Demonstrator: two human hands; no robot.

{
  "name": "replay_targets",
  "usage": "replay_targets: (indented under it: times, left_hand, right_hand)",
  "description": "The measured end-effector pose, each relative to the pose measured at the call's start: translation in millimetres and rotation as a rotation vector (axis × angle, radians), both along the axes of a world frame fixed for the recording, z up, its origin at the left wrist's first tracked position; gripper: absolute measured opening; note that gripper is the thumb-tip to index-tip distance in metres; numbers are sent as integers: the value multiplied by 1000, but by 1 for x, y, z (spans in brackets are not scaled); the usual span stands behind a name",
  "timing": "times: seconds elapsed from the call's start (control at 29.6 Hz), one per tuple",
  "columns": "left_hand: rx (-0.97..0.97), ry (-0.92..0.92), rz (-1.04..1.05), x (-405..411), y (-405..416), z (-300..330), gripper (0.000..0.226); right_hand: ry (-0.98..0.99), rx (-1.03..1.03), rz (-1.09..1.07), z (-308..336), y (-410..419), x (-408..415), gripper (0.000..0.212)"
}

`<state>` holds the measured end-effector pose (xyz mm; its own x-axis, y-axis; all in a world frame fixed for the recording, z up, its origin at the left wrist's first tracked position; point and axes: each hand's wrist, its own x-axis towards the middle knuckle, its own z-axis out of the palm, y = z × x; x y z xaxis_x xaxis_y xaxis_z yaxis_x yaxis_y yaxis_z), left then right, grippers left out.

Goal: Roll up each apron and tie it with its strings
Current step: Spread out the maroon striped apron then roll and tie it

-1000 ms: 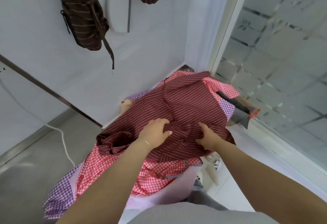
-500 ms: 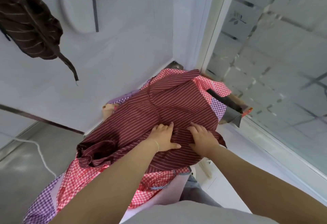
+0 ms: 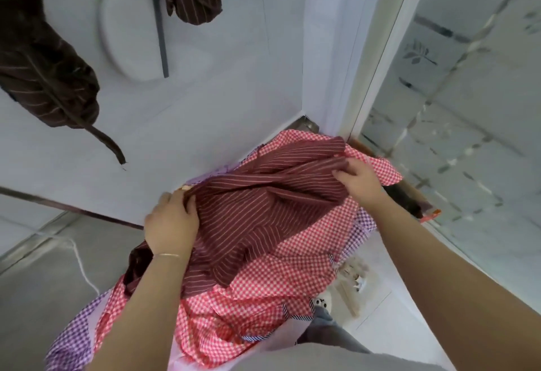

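On top of the red checked cotton aprons lies our maroon striped cloth apron. Our left hand and right hand pinch its opposite ends, so its long axis stretches between them, both equally near.

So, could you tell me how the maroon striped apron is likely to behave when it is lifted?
Probably floppy: the maroon striped apron bunches where the left hand and right hand grip it. Likely light, being thin cloth. Loose parts would probably hang.
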<state>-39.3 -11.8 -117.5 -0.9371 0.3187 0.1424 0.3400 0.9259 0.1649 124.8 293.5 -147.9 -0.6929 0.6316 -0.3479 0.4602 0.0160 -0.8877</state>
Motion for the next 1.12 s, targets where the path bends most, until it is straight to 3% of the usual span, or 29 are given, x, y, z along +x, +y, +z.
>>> replay_targets:
  times: [0.07, 0.14, 0.24, 0.3, 0.34, 0.41, 0.47, 0.57, 0.64, 0.74, 0.84, 0.91, 0.98, 1.05, 1.12]
  left_hand:
    - [-26, 102, -11, 5, 9, -7, 39]
    - [-16, 116, -148, 12, 29, -9, 53]
    - [-12, 23, -379, 23, 72, -8, 60]
    - [-19, -81, -457, 23, 97, -7, 68]
    - [-29, -137, -479, 21, 107, -6, 71]
    - [-52, -248, -519, 15, 124, -5, 76]
    - [-102, -364, -542, 9, 137, -4, 78]
    - [-165, -641, -545, 1, 145, -6, 80]
    - [-64, -823, -552, 4, 157, -9, 80]
    - [196, -882, -535, 18, 173, -11, 71]
    - [407, -899, -494, 30, 182, -11, 38]
    - [426, -876, -555, 38, 181, -8, 18]
    - [386, -866, -635, 43, 175, -5, 18]
    - [348, -845, -701, 45, 164, 0, 21]
    - [331, -794, -725, 47, 155, 8, 22]
  right_hand:
    - [62, 15, -76, 4, -5, -23, 13]
    - [12, 137, -46, 0, -9, -40, 17]
    - [-31, 268, -129, -4, -11, -56, 20]
    - [-77, 250, -226, -7, -7, -63, 19]
    - [-83, 139, -247, -10, -2, -66, 16]
    - [-24, -273, -256, -13, 9, -66, 8]
    - [14, -530, -250, -14, 19, -58, 13]
    - [37, -605, -184, -12, 20, -45, 24]
    - [41, -557, -105, -8, 17, -35, 24]
    - [17, -377, -37, -2, 4, -22, 34]
    - [17, -281, -155, 3, -9, -14, 46]
    - [58, -293, -286, 6, -12, -11, 30]
    - [118, -468, -399, 14, -11, -8, 37]
    - [130, -582, -402, 25, -6, 0, 37]
    - [80, -524, -328, 40, -2, 5, 21]
